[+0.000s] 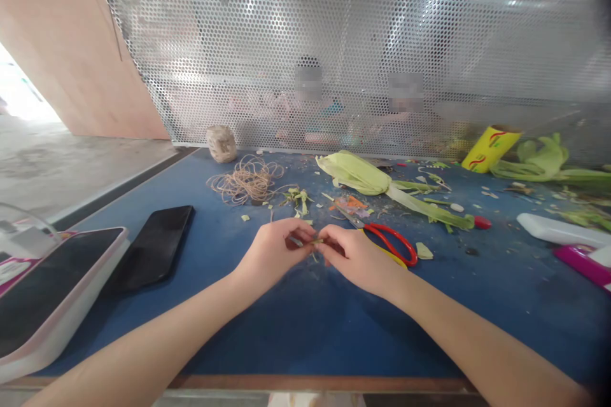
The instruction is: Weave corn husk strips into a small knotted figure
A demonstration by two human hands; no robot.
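My left hand [281, 243] and my right hand [351, 255] meet over the blue table [267, 337], fingertips pinched together. Between them is a small greenish strip [317, 241], which looks like plant husk; fingers hide most of it. Scissors [389, 241] with red and yellow handles lie beside and partly behind my right hand. Just beyond the hands sits a little knotted bundle of green husk [300, 198]. A heap of brown twine [248, 179] lies behind my left hand. Farther back rests a pale green corn husk [358, 173] with a long stalk.
A black phone [155, 245] and a larger pink-edged device [57, 292] lie at left. A perforated metal screen [267, 44] closes the back, with people behind it. Along it stand a twine spool [222, 143] and a yellow roll [491, 148]. A white-and-magenta tool [563, 235] lies right.
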